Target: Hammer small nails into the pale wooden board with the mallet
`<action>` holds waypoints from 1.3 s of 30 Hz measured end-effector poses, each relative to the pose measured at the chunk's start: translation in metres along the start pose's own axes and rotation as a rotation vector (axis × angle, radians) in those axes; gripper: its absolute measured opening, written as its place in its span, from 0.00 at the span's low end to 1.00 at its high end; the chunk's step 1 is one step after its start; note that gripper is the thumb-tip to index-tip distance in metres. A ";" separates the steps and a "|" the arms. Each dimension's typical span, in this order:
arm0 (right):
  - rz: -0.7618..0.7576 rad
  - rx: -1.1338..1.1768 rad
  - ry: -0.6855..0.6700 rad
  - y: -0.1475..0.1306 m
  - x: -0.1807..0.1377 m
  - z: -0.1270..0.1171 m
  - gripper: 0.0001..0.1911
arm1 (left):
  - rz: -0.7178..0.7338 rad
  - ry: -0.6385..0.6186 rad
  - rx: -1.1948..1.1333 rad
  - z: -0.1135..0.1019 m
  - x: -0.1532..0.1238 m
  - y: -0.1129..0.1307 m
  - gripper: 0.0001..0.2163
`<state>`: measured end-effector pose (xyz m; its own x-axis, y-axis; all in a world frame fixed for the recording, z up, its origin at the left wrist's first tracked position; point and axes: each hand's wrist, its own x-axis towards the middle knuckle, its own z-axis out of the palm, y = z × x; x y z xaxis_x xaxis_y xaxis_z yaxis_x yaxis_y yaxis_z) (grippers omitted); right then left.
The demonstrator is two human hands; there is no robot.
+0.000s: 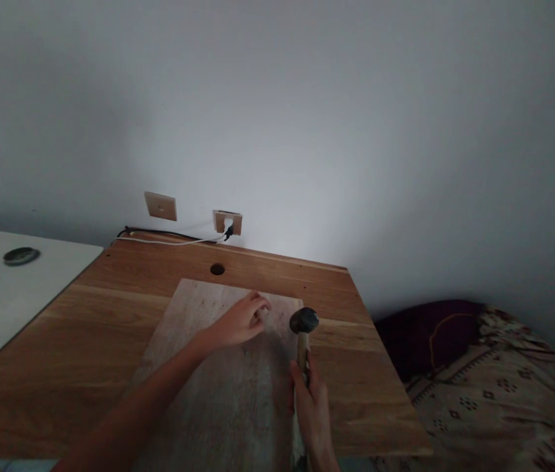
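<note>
Right hand [313, 403] with fingers wrapped around a hammer [302, 341], left hand [241, 321] over a board [223, 393], its fingers curled, their grip unclear, wooden tabletop [363, 373] underneath

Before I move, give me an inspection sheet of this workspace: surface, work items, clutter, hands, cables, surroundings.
Surface: brown wood-grain tabletop; dark round hole near back edge.
Work items: pale flat wooden board; dark-headed, wooden-handled hammer.
Clutter: dark round disc-like piece on white tabletop, left.
Hands: left hand over the board, grip unclear; right hand holding the hammer.
Cables: white cable and black cable along back edge, near wall socket.
Surroundings: grey wall; patterned beige fabric, right.
</note>
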<state>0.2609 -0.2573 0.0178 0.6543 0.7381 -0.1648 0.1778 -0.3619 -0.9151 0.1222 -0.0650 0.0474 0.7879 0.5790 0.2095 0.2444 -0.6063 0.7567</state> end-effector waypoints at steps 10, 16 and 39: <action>-0.084 -0.092 0.087 0.027 0.004 -0.001 0.35 | 0.272 -0.263 0.547 -0.003 -0.058 0.010 0.12; -0.050 -0.076 0.097 0.034 0.006 0.001 0.36 | 0.333 -0.200 0.488 0.002 -0.032 0.007 0.07; -0.066 -0.004 0.032 0.033 0.005 0.001 0.34 | -0.184 0.149 -0.050 0.039 0.028 -0.030 0.08</action>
<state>0.2695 -0.2646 -0.0132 0.6645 0.7415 -0.0925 0.2240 -0.3157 -0.9220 0.1588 -0.0514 0.0062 0.6394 0.7537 0.1519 0.3451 -0.4579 0.8193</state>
